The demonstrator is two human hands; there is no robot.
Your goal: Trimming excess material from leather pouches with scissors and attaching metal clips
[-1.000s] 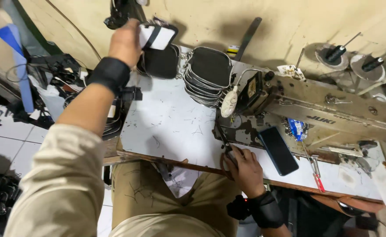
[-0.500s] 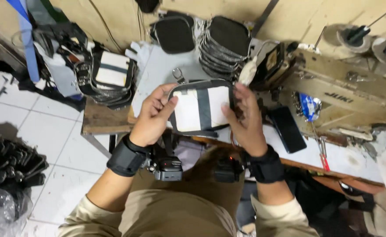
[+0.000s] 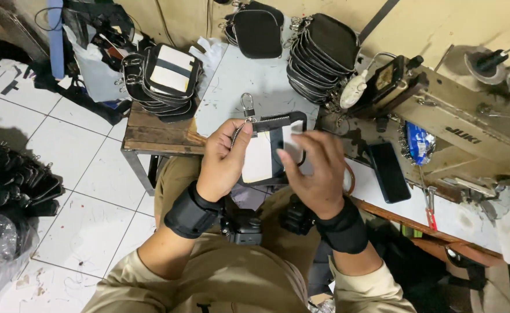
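Pouch: small black-and-cream zip pouch with a metal clip at its top, held up between your two hands at the middle of the view, above your lap and just off the near edge of the bench.
Left hand: your left hand grips the pouch's left edge, fingers curled together and thumb pressed on the front by the zip end.
Right hand: your right hand covers the pouch's right side, fingers slightly spread across the face, thumb tip pinching the cream panel.
Wrists: a black padded wrist strap sits on your left forearm and a matching one on the right.
Bench: the pale grey worktop runs from 12 to 3 o'clock of the pouch; its surface is scuffed and marked.
Stool: a worn wooden stool with a metal frame stands at 9 o'clock, touching the bench.
Stacks: a pile of finished black-and-cream pouches rests on the stool at 10 o'clock; a row of black pouches stands at 1 o'clock.
Machine: a beige industrial sewing machine lies at 3 o'clock, with a black phone just beside it.
Floor: white square tiles with dark grout, with scraps on them, at 8 to 9 o'clock.
Wall: a stained cream wall backs the bench at 12 o'clock.
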